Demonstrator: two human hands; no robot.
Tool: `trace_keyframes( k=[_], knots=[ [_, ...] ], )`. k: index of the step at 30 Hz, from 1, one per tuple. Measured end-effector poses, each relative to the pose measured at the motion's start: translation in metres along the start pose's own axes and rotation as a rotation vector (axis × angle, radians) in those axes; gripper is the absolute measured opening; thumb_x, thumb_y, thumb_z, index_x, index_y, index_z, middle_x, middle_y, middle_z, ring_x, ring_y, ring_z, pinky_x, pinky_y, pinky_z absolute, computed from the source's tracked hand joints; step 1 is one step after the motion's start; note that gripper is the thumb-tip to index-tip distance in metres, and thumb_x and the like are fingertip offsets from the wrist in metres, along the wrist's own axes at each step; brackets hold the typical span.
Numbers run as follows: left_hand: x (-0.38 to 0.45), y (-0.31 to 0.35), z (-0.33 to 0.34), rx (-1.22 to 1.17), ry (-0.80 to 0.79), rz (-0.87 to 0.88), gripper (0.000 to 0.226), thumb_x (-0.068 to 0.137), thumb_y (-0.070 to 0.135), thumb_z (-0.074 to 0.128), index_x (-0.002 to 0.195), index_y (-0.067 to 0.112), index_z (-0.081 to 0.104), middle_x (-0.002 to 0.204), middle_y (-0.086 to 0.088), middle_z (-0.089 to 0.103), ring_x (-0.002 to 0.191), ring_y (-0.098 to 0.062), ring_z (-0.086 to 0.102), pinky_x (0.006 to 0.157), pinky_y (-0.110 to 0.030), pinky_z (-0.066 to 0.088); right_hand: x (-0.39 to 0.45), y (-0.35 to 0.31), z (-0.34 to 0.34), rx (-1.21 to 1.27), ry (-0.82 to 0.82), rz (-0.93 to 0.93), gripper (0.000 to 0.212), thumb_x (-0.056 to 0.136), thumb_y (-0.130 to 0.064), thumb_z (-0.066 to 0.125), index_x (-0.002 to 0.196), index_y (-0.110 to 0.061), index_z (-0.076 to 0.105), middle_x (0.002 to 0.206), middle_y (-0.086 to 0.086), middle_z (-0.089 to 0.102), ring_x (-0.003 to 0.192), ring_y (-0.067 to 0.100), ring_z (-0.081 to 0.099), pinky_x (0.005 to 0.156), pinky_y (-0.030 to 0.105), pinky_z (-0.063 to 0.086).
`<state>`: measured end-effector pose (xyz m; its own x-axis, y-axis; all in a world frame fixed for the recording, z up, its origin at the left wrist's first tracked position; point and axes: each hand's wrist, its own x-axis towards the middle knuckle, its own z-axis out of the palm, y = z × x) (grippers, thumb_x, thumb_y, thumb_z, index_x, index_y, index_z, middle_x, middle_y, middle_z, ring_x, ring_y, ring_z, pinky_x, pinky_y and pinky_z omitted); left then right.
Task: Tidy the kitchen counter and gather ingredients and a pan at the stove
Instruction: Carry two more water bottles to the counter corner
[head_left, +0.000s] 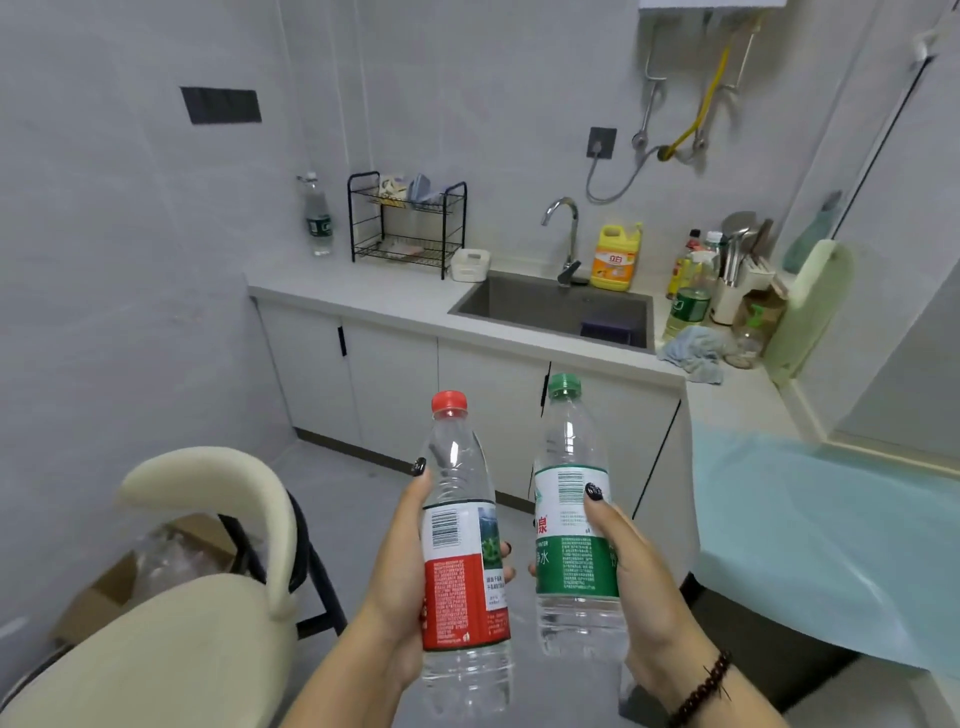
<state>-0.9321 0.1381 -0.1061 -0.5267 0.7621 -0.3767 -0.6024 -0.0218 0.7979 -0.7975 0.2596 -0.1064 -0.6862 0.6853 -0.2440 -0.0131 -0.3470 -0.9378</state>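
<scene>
Standing back from the kitchen counter (395, 306), I face its long run, which stretches from the wall corner on my left past the sink (550, 306) to the crowded end on my right; it lies ahead of both hands and well apart from them, with the cream chair (208, 571) low at my left and a blue-covered surface (831, 545) at my right; no stove or pan shows from where I look, so I cannot tell which way that lies. Nearer in, my left hand (400, 577) is wrapped round the label of the red-capped bottle (462, 561), thumb up its side, fingers curled behind; my right hand (639, 566) grips the green-capped bottle (571, 519) the same way, thumb pressed on the label. Both bottles stand nearly upright, caps tilted slightly towards the counter, close beside one another but apart; both look nearly empty. I judge each is carried for clearing away; a cardboard box (104, 587) behind the chair, seemingly holding clear plastic, sits nearer my left hand.
</scene>
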Motion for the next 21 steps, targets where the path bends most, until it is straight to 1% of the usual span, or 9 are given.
trace_keyframes(
  k=[2, 3, 5, 6, 9, 11, 14, 18, 21],
  knots=[
    [0.023, 0.008, -0.001, -0.008, 0.048, 0.018, 0.074, 0.07, 0.073, 0.055, 0.092, 0.003, 0.067, 0.087, -0.027, 0.065, 0.071, -0.035, 0.062, 0.068, -0.037, 0.054, 0.029, -0.005, 0.002, -0.036, -0.037, -0.008, 0.041, 0.084, -0.043, 0.054, 0.114, -0.016, 0.063, 0.095, 0.018, 0.072, 0.086, 0.035, 0.069, 0.075, 0.042, 0.057],
    [0.042, 0.017, 0.001, -0.016, 0.088, 0.031, 0.075, 0.069, 0.073, 0.056, 0.092, 0.003, 0.066, 0.087, -0.027, 0.065, 0.071, -0.035, 0.062, 0.067, -0.037, 0.053, 0.057, -0.011, 0.002, -0.055, -0.077, 0.002, 0.036, 0.089, -0.041, 0.052, 0.114, -0.016, 0.063, 0.095, 0.016, 0.073, 0.087, 0.034, 0.07, 0.075, 0.041, 0.058],
    [0.054, 0.028, 0.006, -0.012, 0.101, 0.018, 0.073, 0.07, 0.073, 0.056, 0.088, 0.004, 0.068, 0.087, -0.026, 0.064, 0.07, -0.035, 0.062, 0.066, -0.036, 0.054, 0.076, -0.017, 0.003, -0.083, -0.073, -0.003, 0.033, 0.094, -0.038, 0.048, 0.115, -0.018, 0.062, 0.095, 0.014, 0.073, 0.09, 0.034, 0.07, 0.076, 0.041, 0.058],
    [0.073, 0.038, 0.008, -0.021, 0.125, 0.03, 0.071, 0.071, 0.073, 0.055, 0.086, 0.005, 0.069, 0.087, -0.025, 0.064, 0.069, -0.035, 0.062, 0.066, -0.036, 0.054, 0.102, -0.025, 0.003, -0.086, -0.108, -0.003, 0.033, 0.094, -0.038, 0.048, 0.116, -0.018, 0.062, 0.095, 0.013, 0.073, 0.091, 0.034, 0.07, 0.077, 0.041, 0.057],
    [0.114, 0.06, 0.02, -0.051, 0.169, 0.058, 0.067, 0.076, 0.072, 0.052, 0.073, 0.008, 0.074, 0.083, -0.024, 0.063, 0.066, -0.033, 0.062, 0.063, -0.035, 0.053, 0.155, -0.043, 0.001, -0.101, -0.135, -0.012, 0.031, 0.094, -0.037, 0.048, 0.115, -0.018, 0.062, 0.095, 0.013, 0.073, 0.09, 0.034, 0.07, 0.077, 0.041, 0.057],
    [0.14, 0.072, 0.026, -0.072, 0.182, 0.092, 0.065, 0.078, 0.068, 0.051, 0.068, 0.009, 0.074, 0.08, -0.024, 0.062, 0.062, -0.032, 0.06, 0.06, -0.033, 0.053, 0.185, -0.056, 0.001, -0.106, -0.16, -0.024, 0.031, 0.095, -0.037, 0.048, 0.115, -0.018, 0.061, 0.095, 0.013, 0.073, 0.09, 0.034, 0.07, 0.077, 0.041, 0.057],
    [0.171, 0.082, 0.031, -0.101, 0.197, 0.099, 0.063, 0.078, 0.066, 0.053, 0.072, 0.006, 0.071, 0.081, -0.026, 0.06, 0.061, -0.032, 0.059, 0.058, -0.033, 0.054, 0.222, -0.067, -0.001, -0.125, -0.18, -0.024, 0.031, 0.096, -0.037, 0.047, 0.118, -0.019, 0.06, 0.096, 0.012, 0.073, 0.091, 0.032, 0.07, 0.077, 0.04, 0.057],
    [0.214, 0.095, 0.023, -0.111, 0.213, 0.086, 0.064, 0.074, 0.067, 0.055, 0.069, 0.006, 0.073, 0.082, -0.025, 0.061, 0.061, -0.032, 0.06, 0.062, -0.034, 0.053, 0.272, -0.075, 0.006, -0.147, -0.209, -0.011, 0.028, 0.095, -0.036, 0.048, 0.115, -0.021, 0.062, 0.094, 0.012, 0.074, 0.089, 0.032, 0.07, 0.078, 0.042, 0.057],
    [0.24, 0.108, 0.014, -0.124, 0.233, 0.082, 0.065, 0.075, 0.069, 0.054, 0.071, 0.007, 0.073, 0.086, -0.026, 0.06, 0.062, -0.032, 0.061, 0.063, -0.033, 0.053, 0.304, -0.075, 0.02, -0.155, -0.239, 0.008, 0.027, 0.094, -0.035, 0.05, 0.114, -0.022, 0.063, 0.094, 0.011, 0.074, 0.088, 0.031, 0.07, 0.079, 0.042, 0.057]
  ],
)
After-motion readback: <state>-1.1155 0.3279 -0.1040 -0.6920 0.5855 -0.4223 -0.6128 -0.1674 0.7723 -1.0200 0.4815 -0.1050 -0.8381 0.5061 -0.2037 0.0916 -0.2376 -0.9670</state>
